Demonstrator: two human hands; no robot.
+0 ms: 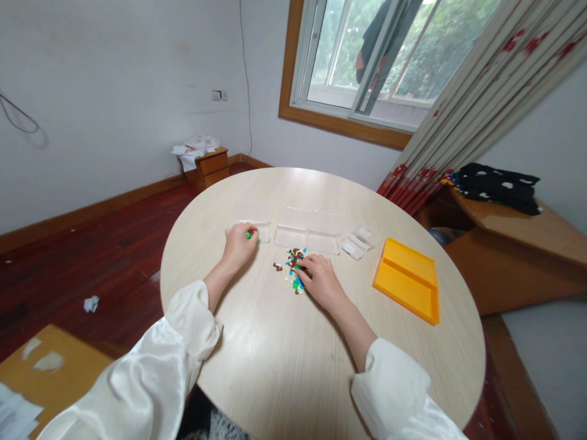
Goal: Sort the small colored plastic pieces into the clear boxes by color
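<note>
My left hand (241, 247) is over the near side of a clear plastic box (263, 231) at the left, its fingers pinched on small green pieces (249, 234) that look like tiny plastic building bricks. In the middle of the table lies a loose pile of tiny brown, blue, green, yellow and cream pieces (296, 284). My right hand (324, 281) rests at the pile's right side. Its thumb and fingers are curled together among the pieces, and what lies between the fingertips is too small to make out.
Behind the pile stands a wider clear box (323, 240) with compartments, and a small clear case (358, 241) sits to its right. A yellow divided tray (408, 281) lies at the right of the round table (284, 366). A cardboard box (68, 360) stands at lower left.
</note>
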